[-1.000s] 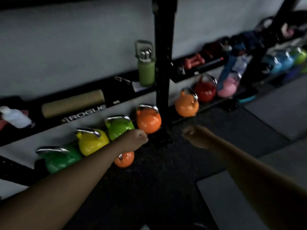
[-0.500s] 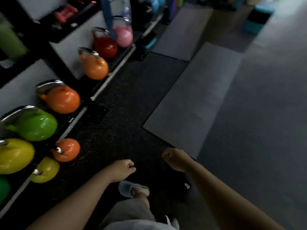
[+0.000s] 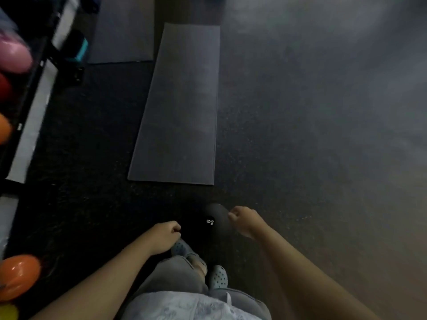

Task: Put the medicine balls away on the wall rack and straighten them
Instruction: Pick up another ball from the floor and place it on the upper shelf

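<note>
A dark medicine ball [image 3: 213, 221] with a white "6 KG" mark lies on the black rubber floor just ahead of my feet. My left hand [image 3: 165, 236] hangs to the left of the ball, fingers curled into a loose fist, holding nothing. My right hand [image 3: 245, 220] is beside the ball's right edge, also curled and empty; whether it touches the ball is unclear. The wall rack [image 3: 30, 93] runs along the far left edge, blurred.
Coloured kettlebells sit along the rack: pink [image 3: 13, 56], orange [image 3: 17, 276] and others partly cut off. Two grey mats [image 3: 180, 107] lie on the floor ahead. A teal-edged block [image 3: 79, 46] stands by the rack. My clogs [image 3: 218, 277] show below.
The view has swung right and down, away from the rack toward the floor. The medicine ball has come into sight between my hands, which stayed curled and dropped low.
</note>
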`<move>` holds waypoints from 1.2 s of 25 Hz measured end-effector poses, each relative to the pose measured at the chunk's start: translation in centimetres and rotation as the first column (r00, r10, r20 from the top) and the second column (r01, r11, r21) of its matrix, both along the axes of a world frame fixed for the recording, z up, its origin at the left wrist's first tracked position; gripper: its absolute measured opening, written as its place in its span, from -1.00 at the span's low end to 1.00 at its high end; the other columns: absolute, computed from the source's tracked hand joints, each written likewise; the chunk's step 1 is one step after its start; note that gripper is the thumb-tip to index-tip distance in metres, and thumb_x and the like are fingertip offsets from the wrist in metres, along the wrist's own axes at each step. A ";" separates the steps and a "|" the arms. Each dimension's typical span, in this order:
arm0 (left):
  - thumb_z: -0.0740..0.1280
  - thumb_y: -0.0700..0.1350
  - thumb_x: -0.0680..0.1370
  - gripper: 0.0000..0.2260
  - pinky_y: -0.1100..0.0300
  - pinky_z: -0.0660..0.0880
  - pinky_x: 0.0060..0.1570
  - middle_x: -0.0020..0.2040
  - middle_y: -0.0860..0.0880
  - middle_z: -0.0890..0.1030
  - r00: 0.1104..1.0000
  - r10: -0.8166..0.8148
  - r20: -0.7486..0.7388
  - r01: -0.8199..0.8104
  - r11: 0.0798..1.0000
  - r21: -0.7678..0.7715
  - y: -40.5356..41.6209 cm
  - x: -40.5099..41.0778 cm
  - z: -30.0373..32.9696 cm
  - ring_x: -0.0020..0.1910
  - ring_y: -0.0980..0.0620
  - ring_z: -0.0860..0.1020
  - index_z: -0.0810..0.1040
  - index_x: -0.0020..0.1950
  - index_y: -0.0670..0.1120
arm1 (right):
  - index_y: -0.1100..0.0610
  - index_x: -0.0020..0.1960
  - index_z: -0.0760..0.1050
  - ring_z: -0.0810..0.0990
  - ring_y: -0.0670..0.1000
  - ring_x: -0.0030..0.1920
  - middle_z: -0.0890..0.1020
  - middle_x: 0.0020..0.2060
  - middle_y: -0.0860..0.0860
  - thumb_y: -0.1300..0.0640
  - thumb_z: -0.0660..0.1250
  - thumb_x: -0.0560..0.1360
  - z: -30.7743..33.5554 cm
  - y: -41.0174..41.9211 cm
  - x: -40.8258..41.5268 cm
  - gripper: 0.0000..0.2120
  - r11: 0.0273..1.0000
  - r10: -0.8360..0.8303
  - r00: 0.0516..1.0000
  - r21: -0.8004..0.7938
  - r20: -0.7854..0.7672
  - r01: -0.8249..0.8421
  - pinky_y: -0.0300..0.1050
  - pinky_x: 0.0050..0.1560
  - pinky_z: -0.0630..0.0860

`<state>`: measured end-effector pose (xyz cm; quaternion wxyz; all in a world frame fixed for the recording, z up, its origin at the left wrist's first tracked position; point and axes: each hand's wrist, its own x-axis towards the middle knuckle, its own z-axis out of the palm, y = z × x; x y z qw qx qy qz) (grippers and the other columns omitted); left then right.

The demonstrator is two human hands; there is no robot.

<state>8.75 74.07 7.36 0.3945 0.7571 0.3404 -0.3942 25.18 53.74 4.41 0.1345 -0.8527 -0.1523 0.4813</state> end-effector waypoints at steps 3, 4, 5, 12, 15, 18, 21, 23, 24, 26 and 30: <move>0.22 -0.05 0.71 -0.64 0.14 0.48 0.24 0.47 -0.09 0.52 0.999 0.043 -0.017 -0.044 0.999 -0.027 1.2 1.7 -2.6 0.34 -0.03 0.53 0.49 0.51 -0.04 | 0.19 0.36 0.54 0.57 0.21 0.32 0.62 0.33 0.19 0.00 0.14 0.69 -1.8 0.4 1.2 -0.60 0.998 -0.050 0.998 -0.028 -0.026 0.050 -0.01 0.26 0.49; 0.22 -0.06 0.71 -0.65 0.13 0.48 0.23 0.46 -0.09 0.53 0.998 0.055 -0.030 -0.057 0.998 -0.042 1.6 2.0 -3.9 0.30 -0.01 0.53 0.50 0.49 -0.04 | 0.21 0.36 0.55 0.56 0.22 0.33 0.61 0.33 0.20 0.00 0.15 0.69 -2.9 0.7 1.8 -0.60 0.997 -0.062 0.998 -0.040 -0.028 0.061 -0.01 0.27 0.48; 0.21 -0.07 0.71 -0.66 0.13 0.47 0.20 0.45 -0.09 0.53 0.997 0.060 -0.053 -0.063 0.996 -0.059 2.1 2.3 -5.4 0.25 0.00 0.52 0.51 0.48 -0.04 | 0.22 0.36 0.55 0.56 0.23 0.34 0.61 0.34 0.21 0.01 0.15 0.69 -4.2 1.0 2.4 -0.60 0.996 -0.077 0.997 -0.056 -0.029 0.076 -0.01 0.28 0.47; 0.25 -0.02 0.71 -0.73 0.10 0.46 0.03 0.27 -0.10 0.58 0.889 0.394 -0.232 -0.419 0.906 -0.065 2.2 4.3 -21.7 0.01 0.02 0.55 0.57 0.34 -0.09 | 0.21 0.30 0.56 0.64 0.28 0.23 0.65 0.23 0.25 0.03 0.21 0.66 -21.1 3.7 5.4 -0.65 0.833 -0.554 0.803 -0.121 -0.221 0.541 0.26 0.27 0.58; 0.24 0.06 0.71 -0.66 0.00 0.49 0.12 0.31 -0.12 0.57 0.772 0.582 -0.255 -0.605 0.796 -0.015 0.4 5.8 -32.7 0.17 -0.08 0.56 0.54 0.40 -0.07 | 0.18 0.35 0.50 0.61 0.24 0.26 0.62 0.27 0.21 -0.03 0.18 0.68 -32.0 3.5 6.1 -0.62 0.774 -0.633 0.735 -0.204 -0.242 0.599 0.26 0.34 0.53; 0.16 0.19 0.70 -0.53 -0.16 0.52 0.32 0.45 -0.12 0.51 0.604 0.746 -0.281 -0.769 0.638 0.041 -1.4 7.1 -43.1 0.37 -0.19 0.52 0.42 0.53 -0.02 | 0.11 0.38 0.45 0.57 0.22 0.29 0.57 0.33 0.17 -0.12 0.17 0.67 -41.8 2.4 6.5 -0.59 0.739 -0.671 0.699 -0.298 -0.247 0.604 0.28 0.34 0.52; 0.15 0.32 0.65 -0.42 -0.30 0.48 0.36 0.51 -0.10 0.47 0.396 0.859 -0.325 -0.902 0.430 0.039 -3.0 7.5 -51.4 0.42 -0.22 0.50 0.35 0.60 0.07 | 0.02 0.58 0.31 0.46 0.22 0.44 0.44 0.50 0.12 -0.25 0.19 0.63 -49.7 1.8 6.5 -0.39 0.683 -0.730 0.609 -0.348 -0.309 0.642 0.24 0.39 0.45; 0.19 0.43 0.56 -0.33 -0.32 0.47 0.36 0.47 -0.10 0.53 0.256 0.899 -0.357 -0.961 0.276 0.005 -3.5 7.3 -55.9 0.37 -0.22 0.53 0.40 0.57 0.10 | -0.02 0.57 0.36 0.50 0.21 0.41 0.50 0.46 0.06 -0.37 0.23 0.54 -54.0 1.6 6.6 -0.30 0.589 -0.805 0.471 -0.394 -0.360 0.706 0.20 0.37 0.45; 0.21 0.47 0.51 -0.28 -0.32 0.44 0.38 0.44 -0.10 0.57 0.206 0.903 -0.378 -0.976 0.216 -0.015 -3.7 7.1 -57.5 0.35 -0.22 0.55 0.44 0.55 0.10 | -0.03 0.51 0.44 0.57 0.19 0.34 0.59 0.39 0.04 -0.40 0.26 0.50 -55.6 1.5 6.6 -0.29 0.529 -0.840 0.383 -0.420 -0.385 0.737 0.17 0.35 0.50; 0.26 0.50 0.43 -0.29 -0.29 0.44 0.37 0.33 -0.09 0.67 0.130 0.905 -0.405 -0.991 0.111 -0.070 -3.6 7.0 -59.8 0.31 -0.21 0.59 0.60 0.41 0.11 | -0.02 0.37 0.59 0.73 0.14 0.13 0.75 0.18 0.04 -0.38 0.28 0.49 -57.6 1.6 6.8 -0.38 0.481 -0.852 0.299 -0.418 -0.430 0.771 0.06 0.11 0.67; 0.32 0.46 0.38 -0.46 -0.13 0.57 0.18 -0.10 -0.07 0.81 0.083 0.896 -0.435 -0.995 0.047 -0.093 -2.6 7.1 -58.9 0.13 -0.18 0.67 0.80 -0.03 0.06 | -0.02 0.25 0.67 0.76 0.13 0.05 0.79 0.05 0.05 -0.36 0.24 0.49 -56.1 1.9 6.7 -0.44 0.481 -0.845 0.291 -0.401 -0.449 0.780 -0.01 -0.07 0.68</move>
